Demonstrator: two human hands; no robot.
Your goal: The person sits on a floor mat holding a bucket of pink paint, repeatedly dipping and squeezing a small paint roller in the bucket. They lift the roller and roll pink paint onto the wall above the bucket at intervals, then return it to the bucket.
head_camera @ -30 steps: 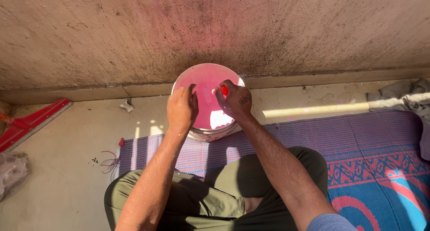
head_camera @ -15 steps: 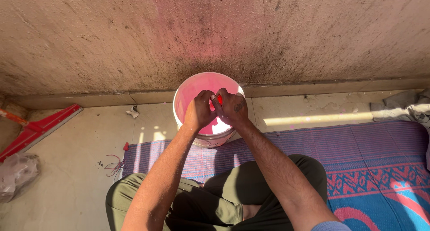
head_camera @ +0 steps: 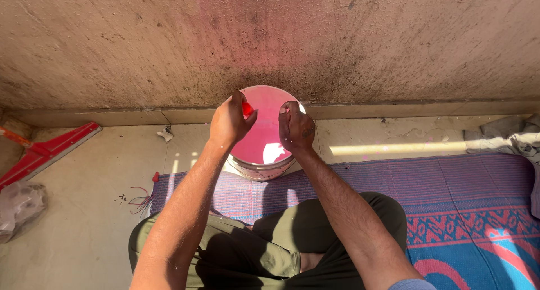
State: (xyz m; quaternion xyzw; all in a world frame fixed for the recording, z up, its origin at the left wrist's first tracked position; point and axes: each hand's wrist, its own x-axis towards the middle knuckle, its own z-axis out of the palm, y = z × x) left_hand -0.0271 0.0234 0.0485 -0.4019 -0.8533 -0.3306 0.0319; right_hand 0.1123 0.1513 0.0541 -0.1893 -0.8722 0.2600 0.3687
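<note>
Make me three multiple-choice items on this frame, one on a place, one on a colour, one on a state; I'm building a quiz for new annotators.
1. Where does the bucket stand?
A. against the foot of the wall
B. in the middle of the mat
C. on the person's lap

2. What colour is the squeegee at the left edge?
A. blue
B. red
C. green

3. What are the hands doing?
A. both rest on the knees
B. both are over the bucket, the left hand pinching a small red piece
C. both grip the squeegee

Answers: 1 A, the bucket sits by the ledge under the concrete wall, at the far edge of the woven mat. 2 B, its blade and handle are red. 3 B, the right hand is also at the rim, and red shows between the left fingers.
</note>
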